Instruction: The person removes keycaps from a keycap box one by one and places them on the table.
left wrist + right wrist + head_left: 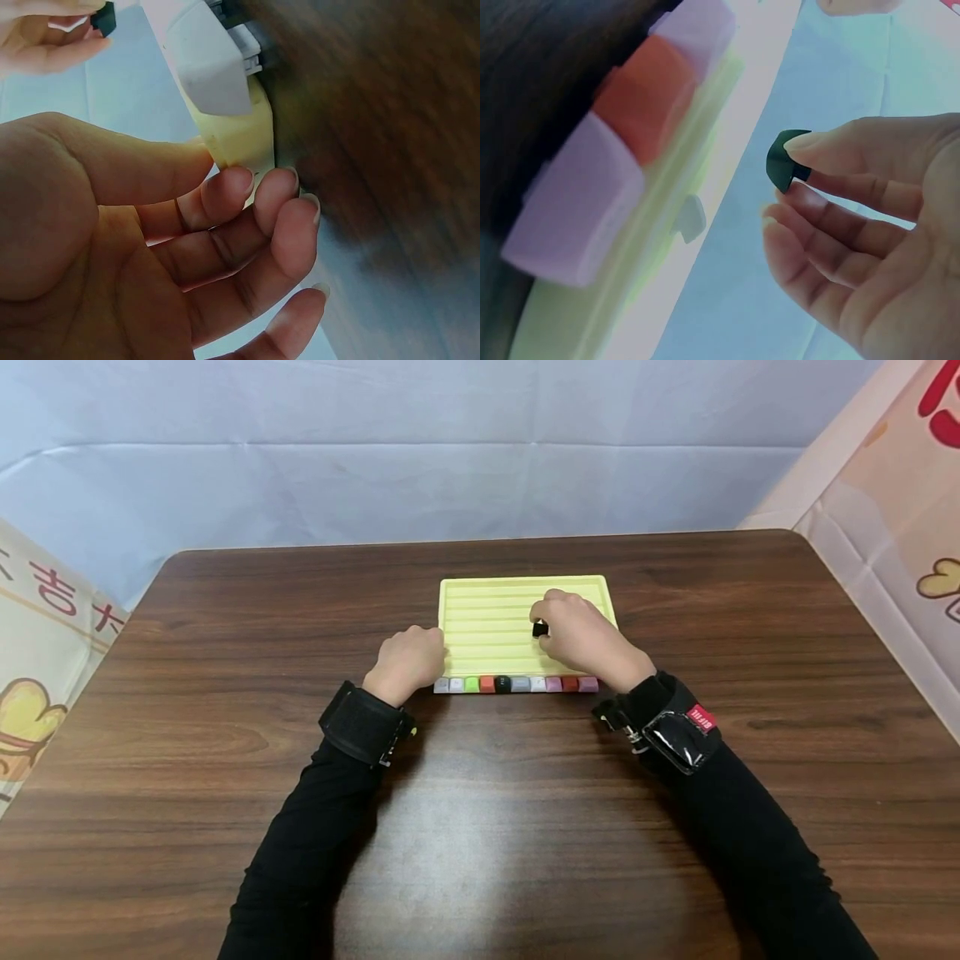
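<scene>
A pale yellow ridged tray [483, 618] lies on the table, with a row of coloured keycaps [487, 684] along its near edge. My right hand [585, 635] pinches a black keycap [781, 160] between thumb and fingertips, above the right half of the tray. At the tray's left edge, my left hand [408, 660] grips the near corner between thumb and curled fingers; a white keycap [210, 64] sits right beside that grip. The right wrist view shows a small greyish piece [693, 219] on the tray, which my right hand hides in the head view.
The dark wooden table [225, 760] extends around the tray on all sides. Behind its far edge hangs a pale blue cloth [420, 468]. Printed cloths hang at the left [37, 693] and right [900, 527].
</scene>
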Motion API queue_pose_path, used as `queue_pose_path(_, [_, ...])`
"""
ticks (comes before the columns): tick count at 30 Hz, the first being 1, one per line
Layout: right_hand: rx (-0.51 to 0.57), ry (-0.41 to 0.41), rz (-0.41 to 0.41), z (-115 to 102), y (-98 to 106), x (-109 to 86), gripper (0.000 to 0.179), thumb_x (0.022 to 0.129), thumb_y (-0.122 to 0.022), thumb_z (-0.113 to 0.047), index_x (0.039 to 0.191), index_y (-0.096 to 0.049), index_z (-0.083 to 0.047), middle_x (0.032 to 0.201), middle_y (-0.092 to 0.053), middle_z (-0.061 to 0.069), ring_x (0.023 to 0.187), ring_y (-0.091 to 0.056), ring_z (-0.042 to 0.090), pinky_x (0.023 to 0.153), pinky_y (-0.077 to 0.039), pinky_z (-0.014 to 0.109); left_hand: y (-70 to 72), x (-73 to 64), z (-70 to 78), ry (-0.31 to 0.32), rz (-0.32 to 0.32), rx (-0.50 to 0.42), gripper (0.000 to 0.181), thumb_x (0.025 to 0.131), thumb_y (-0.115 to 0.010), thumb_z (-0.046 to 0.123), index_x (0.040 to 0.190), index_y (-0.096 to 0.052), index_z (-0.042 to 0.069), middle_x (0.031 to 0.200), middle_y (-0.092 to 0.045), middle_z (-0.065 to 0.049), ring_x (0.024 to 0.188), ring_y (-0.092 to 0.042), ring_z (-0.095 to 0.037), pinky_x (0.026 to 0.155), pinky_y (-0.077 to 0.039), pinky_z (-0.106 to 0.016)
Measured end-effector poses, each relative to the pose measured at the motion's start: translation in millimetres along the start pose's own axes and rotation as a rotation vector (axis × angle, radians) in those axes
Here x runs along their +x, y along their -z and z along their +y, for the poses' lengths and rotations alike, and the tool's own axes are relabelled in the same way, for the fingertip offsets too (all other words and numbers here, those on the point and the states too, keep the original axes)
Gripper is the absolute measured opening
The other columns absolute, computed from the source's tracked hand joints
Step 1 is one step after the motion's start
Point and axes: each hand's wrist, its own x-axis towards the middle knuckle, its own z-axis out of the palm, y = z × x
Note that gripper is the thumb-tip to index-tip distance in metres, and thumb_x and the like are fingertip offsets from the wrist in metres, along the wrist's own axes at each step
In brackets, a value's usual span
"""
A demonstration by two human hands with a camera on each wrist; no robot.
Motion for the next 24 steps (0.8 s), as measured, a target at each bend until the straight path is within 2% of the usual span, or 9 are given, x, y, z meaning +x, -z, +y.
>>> queue_pose_path(6, [0.006,-0.061,-0.028,3.3,4.1,-4.7,0.018,0.082,-0.054,0.004,0.098,-0.061,0.006,0.093,-0.054,0.017,0.084,-0.05,0.027,0.071,-0.042,0.037,0.0,0.4,-0.3,0.0,-0.002,0.001,0.028,0.099,-0.037,0.018,0.1,-0.058,0.001,0.07,-0.045,-0.009,0.06,-0.043,-0.023,0.054,-0.032,-0.031])
queue_pose_path(17, [0.031,-0.088,-0.069,14.2,14.2,-22.3,0.012,0.076,-0.049,0.006,0.085,-0.056,0.003,0.086,-0.05,0.014,0.074,-0.04,0.024,0.065,-0.033,0.035,0.0,1.0,0.7,0.0,-0.003,0.005,0.028,0.099,-0.038,0.018,0.104,-0.058,0.0,0.073,-0.047,-0.011,0.061,-0.043,-0.023,0.055,-0.032,-0.031])
queue_pose_path(24, [0.031,-0.083,-0.074,22.3,17.7,-32.8,0.009,0.074,-0.05,0.009,0.076,-0.053,0.001,0.076,-0.046,0.011,0.07,-0.038,0.023,0.061,-0.03,0.034,0.1,0.3,0.6,-0.009,0.005,0.005,0.027,0.099,-0.037,0.017,0.101,-0.058,0.0,0.072,-0.048,-0.011,0.061,-0.043,-0.023,0.055,-0.032,-0.031])
